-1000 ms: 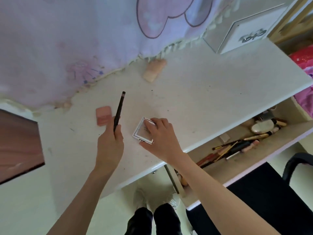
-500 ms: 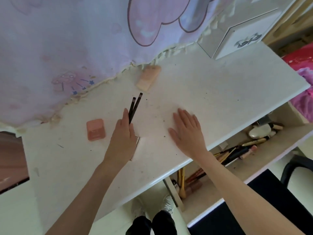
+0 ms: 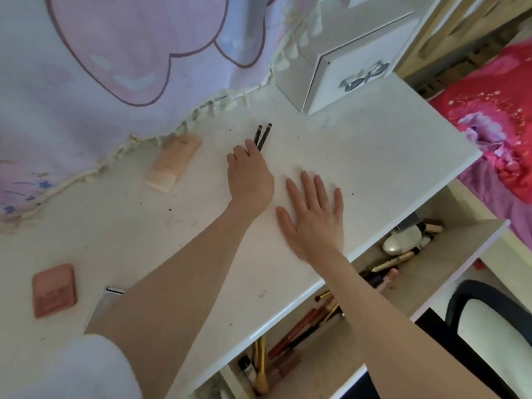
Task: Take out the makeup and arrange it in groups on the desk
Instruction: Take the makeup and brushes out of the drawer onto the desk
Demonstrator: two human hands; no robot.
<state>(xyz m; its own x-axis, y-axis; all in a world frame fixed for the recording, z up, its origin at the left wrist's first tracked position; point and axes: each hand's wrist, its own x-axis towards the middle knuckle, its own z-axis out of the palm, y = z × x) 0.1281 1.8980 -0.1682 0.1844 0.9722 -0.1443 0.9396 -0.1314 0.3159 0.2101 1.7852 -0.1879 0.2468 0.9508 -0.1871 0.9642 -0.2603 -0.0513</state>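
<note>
While the left hand point(image 3: 250, 180) reaches toward the far side of the white table point(image 3: 374, 156), its fingers point(image 3: 251, 146) curl round two thin dark pencils point(image 3: 262, 136), pinching them near their lower ends so that the capped tips stick out side by side beyond the knuckles, pointing away; whether the pencils touch the table I cannot tell; the right hand point(image 3: 315, 217) lies just to the right and nearer, palm down on the table, its fingers point(image 3: 308, 187) straight and spread wide, holding nothing; a peach tube point(image 3: 172, 161) lies to the left of the left hand, close to the fringed edge of a pale printed cloth point(image 3: 115, 53); a pink square compact point(image 3: 54, 289) sits at the near left, and just right of it a white-edged compact point(image 3: 110, 293) shows partly from under the left forearm; below the table's near right edge an open drawer point(image 3: 449, 254) holds brushes, pencils and a white oval case, jumbled together; a small white box point(image 3: 351, 67) stands at the far right.
</note>
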